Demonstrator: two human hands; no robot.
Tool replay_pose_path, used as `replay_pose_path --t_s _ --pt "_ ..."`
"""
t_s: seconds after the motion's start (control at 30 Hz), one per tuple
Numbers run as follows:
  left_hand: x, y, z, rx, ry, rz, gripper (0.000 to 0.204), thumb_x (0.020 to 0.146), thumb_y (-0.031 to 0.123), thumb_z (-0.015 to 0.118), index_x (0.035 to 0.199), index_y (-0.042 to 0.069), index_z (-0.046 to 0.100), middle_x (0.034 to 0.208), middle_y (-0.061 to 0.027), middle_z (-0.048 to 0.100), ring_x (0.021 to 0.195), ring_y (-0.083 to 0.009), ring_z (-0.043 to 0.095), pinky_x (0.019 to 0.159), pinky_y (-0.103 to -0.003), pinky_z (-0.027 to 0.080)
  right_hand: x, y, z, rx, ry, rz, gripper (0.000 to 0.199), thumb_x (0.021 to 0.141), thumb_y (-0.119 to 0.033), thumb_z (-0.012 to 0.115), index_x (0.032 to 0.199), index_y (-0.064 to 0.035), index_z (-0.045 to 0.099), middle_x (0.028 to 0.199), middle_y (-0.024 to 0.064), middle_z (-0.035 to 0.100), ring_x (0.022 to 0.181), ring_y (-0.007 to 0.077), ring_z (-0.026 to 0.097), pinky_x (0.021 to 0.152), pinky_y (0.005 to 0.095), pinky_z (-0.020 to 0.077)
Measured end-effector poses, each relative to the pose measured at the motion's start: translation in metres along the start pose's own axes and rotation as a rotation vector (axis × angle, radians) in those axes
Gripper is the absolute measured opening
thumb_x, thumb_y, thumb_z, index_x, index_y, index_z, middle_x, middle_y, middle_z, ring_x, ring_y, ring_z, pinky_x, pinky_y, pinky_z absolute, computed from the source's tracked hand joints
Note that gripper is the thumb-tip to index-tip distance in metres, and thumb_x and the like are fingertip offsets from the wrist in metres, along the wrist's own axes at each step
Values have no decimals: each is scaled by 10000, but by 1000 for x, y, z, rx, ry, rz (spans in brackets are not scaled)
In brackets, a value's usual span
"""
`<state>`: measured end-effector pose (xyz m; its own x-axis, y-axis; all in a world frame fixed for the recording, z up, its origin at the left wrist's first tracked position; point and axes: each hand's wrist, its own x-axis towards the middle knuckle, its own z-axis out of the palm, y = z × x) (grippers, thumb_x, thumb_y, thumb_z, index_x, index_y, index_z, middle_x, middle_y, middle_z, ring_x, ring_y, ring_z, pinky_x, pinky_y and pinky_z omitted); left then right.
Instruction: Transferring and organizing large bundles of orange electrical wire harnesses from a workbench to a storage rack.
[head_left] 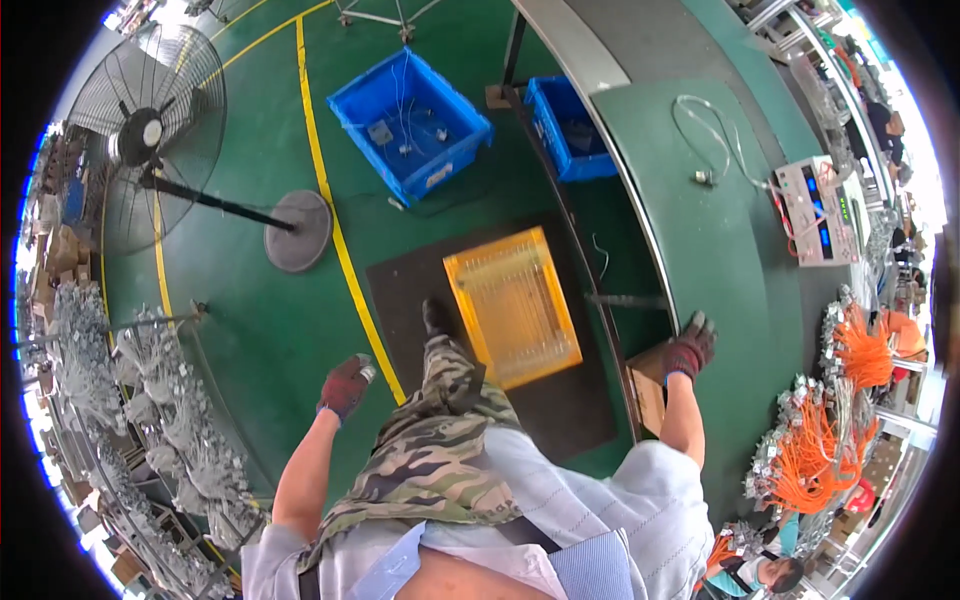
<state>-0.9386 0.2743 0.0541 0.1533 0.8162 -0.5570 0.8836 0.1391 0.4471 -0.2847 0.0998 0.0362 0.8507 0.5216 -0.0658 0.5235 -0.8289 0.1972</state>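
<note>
Factory floor, green painted floor (290,320), conveyor belt (720,250), orange wire bundles (815,450)

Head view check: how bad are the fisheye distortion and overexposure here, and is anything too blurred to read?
Head view: strong fisheye, the workbench edge and yellow floor line bow toward the black rim; glare blows out the upper corners; centre evenly lit, with the orange crate and gloved right hand sharp; the gloved left hand slightly soft; rim clutter smeared.

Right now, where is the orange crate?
In the head view, the orange crate lies centrally on the black floor mat, between the person's foot and the workbench edge.
</note>
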Motion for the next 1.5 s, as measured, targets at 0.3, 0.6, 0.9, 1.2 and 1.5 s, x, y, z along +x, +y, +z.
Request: replay_pose_path --t_s 0.3,0.6,0.9,1.2,1.5 --pt "101 -61 -36 411 -235 -35 483 949 404 561 1269 56 661 1289 -228 665 1187 -426 645 1014 -478 511 41 -91 -87 76 -433 258 1128 707 -460 782 1611 -32 261 1641 240 315 1539 347 289 1266 430 256" --pt "226 -50 -120 621 -496 -38 570 869 439 615 1326 101 660 1319 -196 674 1198 -395 646 1012 -507 502 126 -257 -109 177 -185 54 1204 729 -506 813 1646 -103 144 1677 225 226 1558 417 203 1264 510 212" --pt "397 74 -203 272 -209 151 487 907 480 622 1242 134 697 1215 -194 709 1106 -403 678 967 -497 523 156 -271 -67 102 -165 321 597 1046 -309 432 1614 -268 253 1686 135 232 1553 379 242 1189 666 243" --pt "464 181 -148 303 -351 361 516 938 495 612 1302 135 678 1257 -162 703 1141 -385 665 993 -465 514 162 -281 -85 93 -120 271 712 973 -225 534 1620 -183 239 1678 173 234 1551 416 220 1211 628 216" --pt "545 343 -140 479 -557 398 520 954 497 554 1314 135 656 1257 -179 690 1166 -396 647 1004 -483 503 141 -251 -28 -20 114 145 696 966 -366 537 1576 -125 304 1620 216 322 1484 445 336 1181 648 262"
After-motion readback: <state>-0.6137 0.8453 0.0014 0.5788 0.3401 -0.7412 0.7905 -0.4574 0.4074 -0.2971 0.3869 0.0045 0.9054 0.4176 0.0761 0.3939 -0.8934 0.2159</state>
